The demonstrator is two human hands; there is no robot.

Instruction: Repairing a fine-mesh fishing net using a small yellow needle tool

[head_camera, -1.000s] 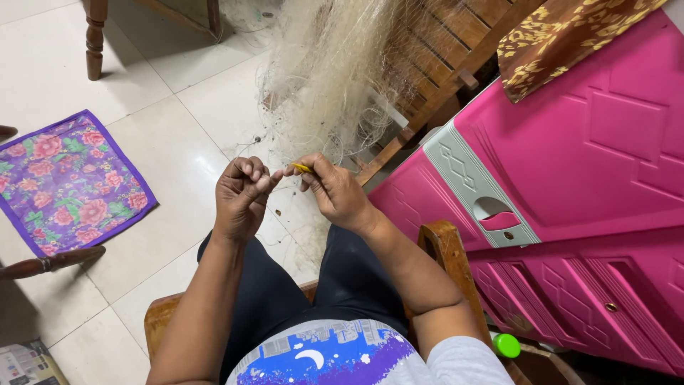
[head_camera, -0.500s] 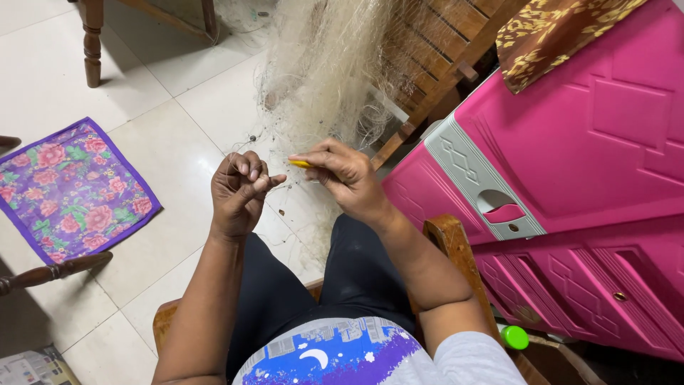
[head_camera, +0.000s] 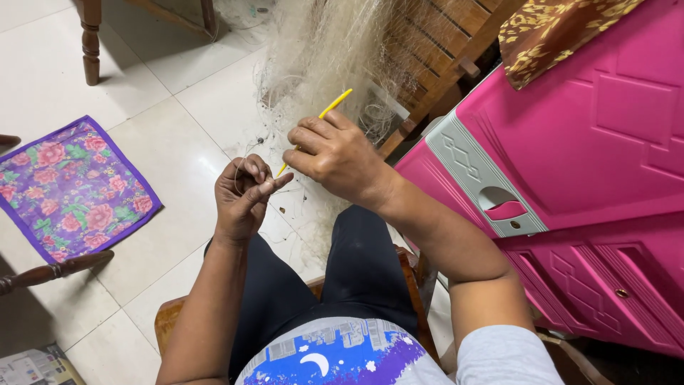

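A pale, fine fishing net hangs in front of me and trails down to the floor tiles. My right hand grips a thin yellow netting needle, whose tip points up and to the right. Just left of it, my left hand pinches strands of the net's thin twine between thumb and fingers. The two hands are almost touching. I sit on a wooden seat, dark trousers over my knees.
A pink plastic cabinet with a grey latch panel stands close on the right. A wooden bench lies behind the net, with a brown patterned cloth. A purple floral mat lies on the left, beside a chair leg and newspaper.
My right hand has pulled up and to the right, so more of the yellow needle shows above the fingers. My left hand has stayed put, holding the twine.
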